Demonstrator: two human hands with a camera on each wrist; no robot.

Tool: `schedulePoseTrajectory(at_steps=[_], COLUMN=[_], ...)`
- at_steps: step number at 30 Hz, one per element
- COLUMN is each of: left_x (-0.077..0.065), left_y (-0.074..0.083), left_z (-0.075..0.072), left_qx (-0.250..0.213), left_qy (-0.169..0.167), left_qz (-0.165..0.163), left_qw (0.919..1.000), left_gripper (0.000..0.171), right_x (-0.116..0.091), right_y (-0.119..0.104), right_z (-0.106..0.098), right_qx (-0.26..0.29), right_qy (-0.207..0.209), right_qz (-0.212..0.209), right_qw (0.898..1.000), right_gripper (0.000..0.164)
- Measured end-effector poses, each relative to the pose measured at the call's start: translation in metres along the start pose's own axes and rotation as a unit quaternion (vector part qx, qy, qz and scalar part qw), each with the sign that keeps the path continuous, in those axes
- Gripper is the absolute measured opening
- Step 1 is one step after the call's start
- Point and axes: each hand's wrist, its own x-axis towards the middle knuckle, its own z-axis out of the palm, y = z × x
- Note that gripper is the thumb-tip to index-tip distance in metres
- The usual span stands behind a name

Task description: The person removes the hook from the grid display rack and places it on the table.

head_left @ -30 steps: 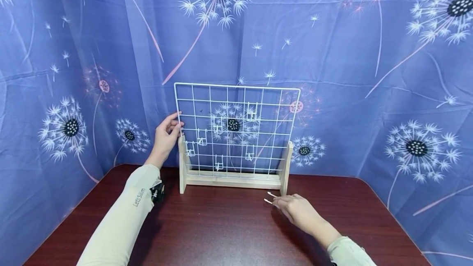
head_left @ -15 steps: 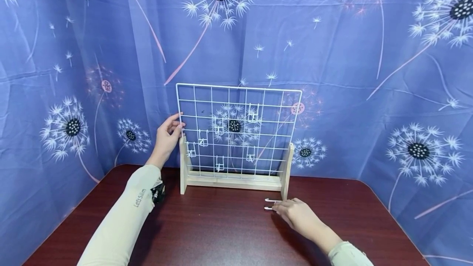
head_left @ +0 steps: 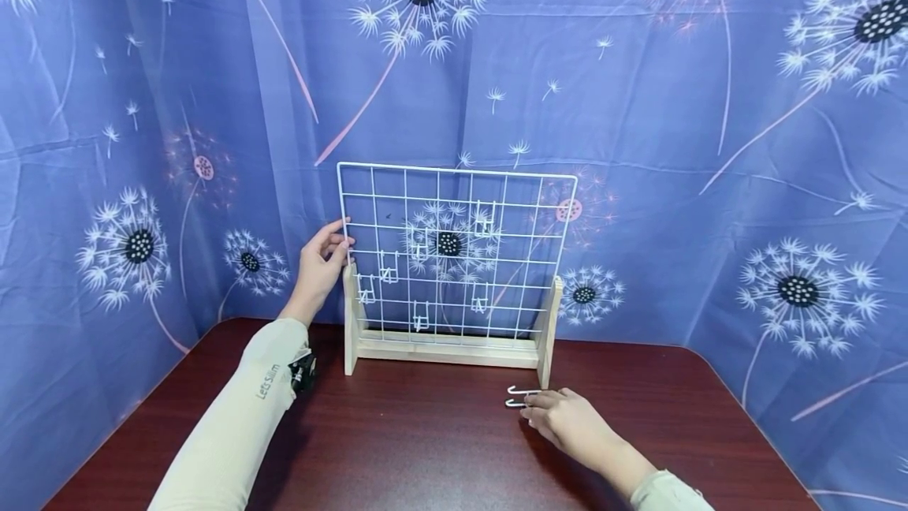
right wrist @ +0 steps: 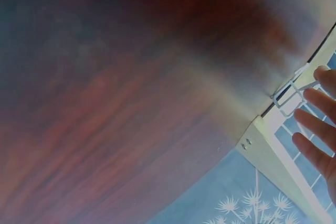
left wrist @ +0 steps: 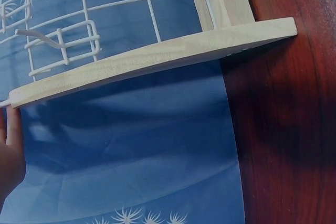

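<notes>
A white wire grid panel stands upright in a pale wooden stand. My left hand pinches the panel's left edge between thumb and fingers; in the left wrist view only part of this hand shows. Beside the stand's right foot, a white wire hook lies flat on the table, its two bent prongs pointing left. My right hand is over its other end, with fairly straight, spread fingers in the right wrist view. Whether they touch the hook is unclear.
Several white wire hooks hang on the grid at different heights. The dark red wooden table extends in front and to both sides. A blue dandelion-print cloth hangs behind and at the sides.
The hook, tilted at my right fingers one second ago, has come down flat on the table, nearer to me. My right hand has lowered slightly. My left hand stays on the panel.
</notes>
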Motion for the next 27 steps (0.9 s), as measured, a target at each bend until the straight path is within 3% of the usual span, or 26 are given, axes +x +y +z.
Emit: schedulePoseTrajectory(at_steps=[17, 27], left_x=[-0.0005, -0.001], left_y=[0.0011, 0.0034], left_z=[-0.0006, -0.0008], left_qx=[-0.003, 0.002], left_qy=[0.002, 0.001], left_qz=[-0.003, -0.005], left_qw=[1.0, 1.0], left_gripper=[0.036, 0.037], right_x=[-0.0029, 0.0017], right_y=[-0.008, -0.0093], right_z=[0.0039, 0.0001], right_qx=[-0.026, -0.015], right_qy=[-0.018, 0.017], right_qz=[-0.023, -0.04], right_qw=[0.999, 0.999], right_gripper=[0.019, 0.024])
